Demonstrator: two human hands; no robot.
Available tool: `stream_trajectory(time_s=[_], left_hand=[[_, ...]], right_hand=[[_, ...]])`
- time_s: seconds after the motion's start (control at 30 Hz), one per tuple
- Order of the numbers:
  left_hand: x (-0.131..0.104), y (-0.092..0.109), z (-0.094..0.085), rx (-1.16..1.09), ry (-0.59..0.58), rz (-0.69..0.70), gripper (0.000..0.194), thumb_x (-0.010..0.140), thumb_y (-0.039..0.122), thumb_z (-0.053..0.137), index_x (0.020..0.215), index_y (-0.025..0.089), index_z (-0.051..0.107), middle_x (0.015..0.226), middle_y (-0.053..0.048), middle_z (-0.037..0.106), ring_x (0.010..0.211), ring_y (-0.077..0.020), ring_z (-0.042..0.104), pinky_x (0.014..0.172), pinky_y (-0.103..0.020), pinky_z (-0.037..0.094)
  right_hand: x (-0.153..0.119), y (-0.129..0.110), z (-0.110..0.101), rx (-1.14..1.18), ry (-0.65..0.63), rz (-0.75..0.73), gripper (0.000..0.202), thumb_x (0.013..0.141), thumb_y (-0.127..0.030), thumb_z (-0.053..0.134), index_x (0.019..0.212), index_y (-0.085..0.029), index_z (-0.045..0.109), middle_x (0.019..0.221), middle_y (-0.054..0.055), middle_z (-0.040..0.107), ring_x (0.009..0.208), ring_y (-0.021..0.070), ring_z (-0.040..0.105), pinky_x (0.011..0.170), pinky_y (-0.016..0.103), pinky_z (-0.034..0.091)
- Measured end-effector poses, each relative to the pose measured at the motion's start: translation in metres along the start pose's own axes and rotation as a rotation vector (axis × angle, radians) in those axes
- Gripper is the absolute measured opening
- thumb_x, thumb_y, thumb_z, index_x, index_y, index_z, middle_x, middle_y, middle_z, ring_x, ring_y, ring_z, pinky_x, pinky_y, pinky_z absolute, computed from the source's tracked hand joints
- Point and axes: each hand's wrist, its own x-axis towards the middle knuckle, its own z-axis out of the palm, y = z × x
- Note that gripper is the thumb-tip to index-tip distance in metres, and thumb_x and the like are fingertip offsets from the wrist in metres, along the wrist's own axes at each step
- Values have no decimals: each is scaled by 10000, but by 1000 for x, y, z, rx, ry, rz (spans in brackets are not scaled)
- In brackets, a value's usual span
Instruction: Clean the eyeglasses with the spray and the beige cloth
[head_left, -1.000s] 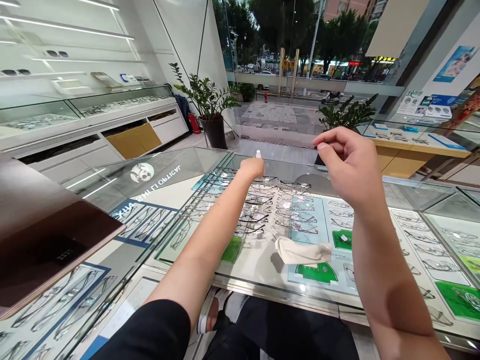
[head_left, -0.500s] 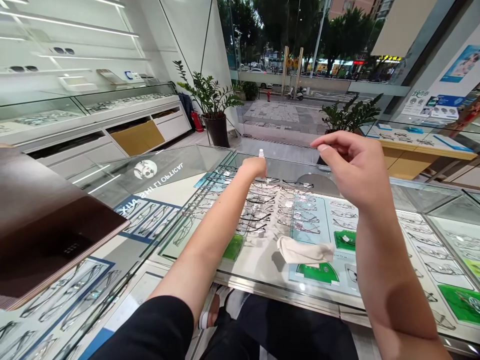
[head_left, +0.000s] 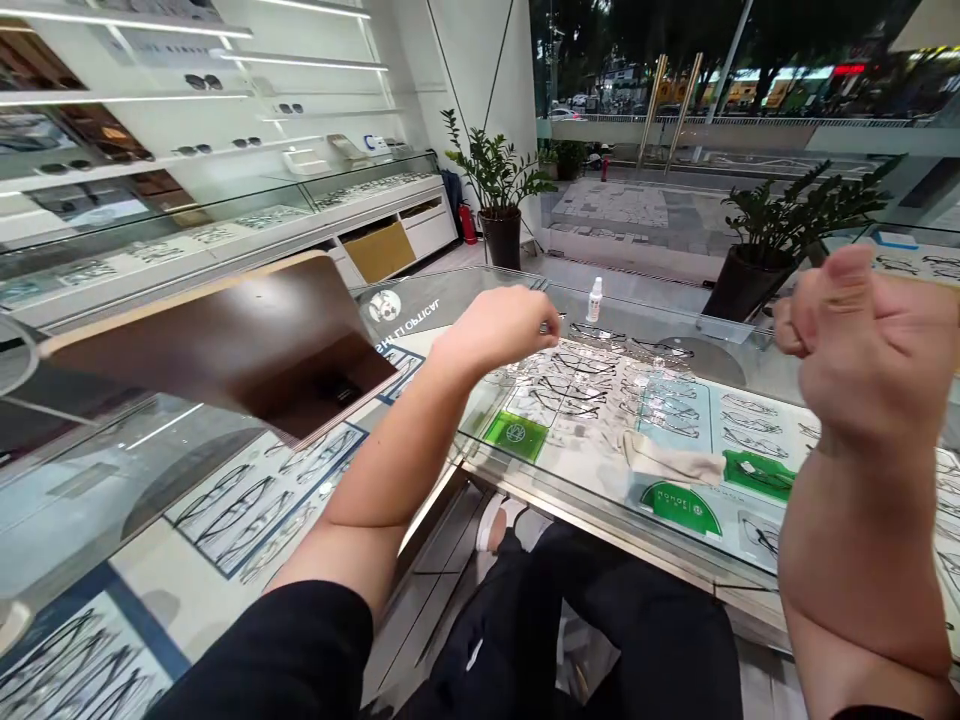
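Observation:
My left hand [head_left: 501,325] hovers over the glass display counter [head_left: 480,447], its fingers curled in. Whatever they hold, if anything, is hidden. A small white bottle [head_left: 595,301] stands upright on the glass, apart from and beyond this hand. My right hand [head_left: 874,345] is raised at the right, thumb pressed against curled fingers; it is blurred and I cannot make out anything in it. Between the hands, rows of eyeglasses [head_left: 574,385] show in the counter. A cream cloth [head_left: 671,460] lies crumpled on the counter top near its front edge.
A tilted mirror-like brown panel with a wooden edge [head_left: 225,335] stands to the left, close to my left forearm. Eyeglass trays [head_left: 251,510] lie under the glass there. Potted plants [head_left: 501,235] stand behind the counter. My legs [head_left: 637,620] are against the counter front.
The view has swung left. My left hand has come away from the white bottle, which now stands by itself on the glass. My right hand has curled further and sits nearer the right edge.

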Motion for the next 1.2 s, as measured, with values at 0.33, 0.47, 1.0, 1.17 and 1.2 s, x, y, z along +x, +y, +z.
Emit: stream_trajectory(time_s=[0.33, 0.47, 1.0, 1.17, 1.2], left_hand=[[-10, -102, 65, 336, -353, -258, 359, 806, 256, 728, 1153, 283, 816, 1200, -74, 791, 1102, -237, 700, 906, -249, 502], [-10, -107, 74, 302, -347, -250, 312, 773, 264, 722, 1066, 270, 829, 1114, -78, 805, 1023, -227, 712, 867, -247, 507], [0, -42, 21, -710, -156, 120, 357, 761, 539, 811, 860, 197, 790, 873, -47, 748, 839, -191, 631, 795, -300, 456], [42, 26, 73, -1244, 14, 113, 362, 738, 517, 874, 861, 186, 796, 989, -77, 774, 902, -188, 642, 820, -304, 444], [52, 37, 87, -1339, 32, 93, 364, 717, 510, 891, 852, 185, 799, 1006, -81, 779, 910, -188, 644, 823, -304, 446]], right_hand=[[-50, 9, -40, 182, -183, 219, 674, 922, -817, 494, 511, -286, 433, 484, 6, 268, 468, 168, 238, 518, 407, 117], [-76, -8, -59, 88, -226, 295, 642, 974, -732, 511, 540, -267, 435, 538, -9, 309, 516, 166, 270, 541, 378, 180], [-73, 33, -42, -228, -501, 472, 542, 951, -680, 547, 678, -235, 405, 622, -50, 361, 574, 124, 304, 547, 290, 244], [-57, 81, 9, 3, -271, 335, 484, 896, -663, 640, 713, -227, 536, 640, -39, 426, 611, 138, 361, 586, 299, 298], [-55, 92, 19, 37, -212, 310, 451, 881, -658, 659, 771, -224, 601, 658, -31, 468, 630, 149, 398, 600, 301, 325]])
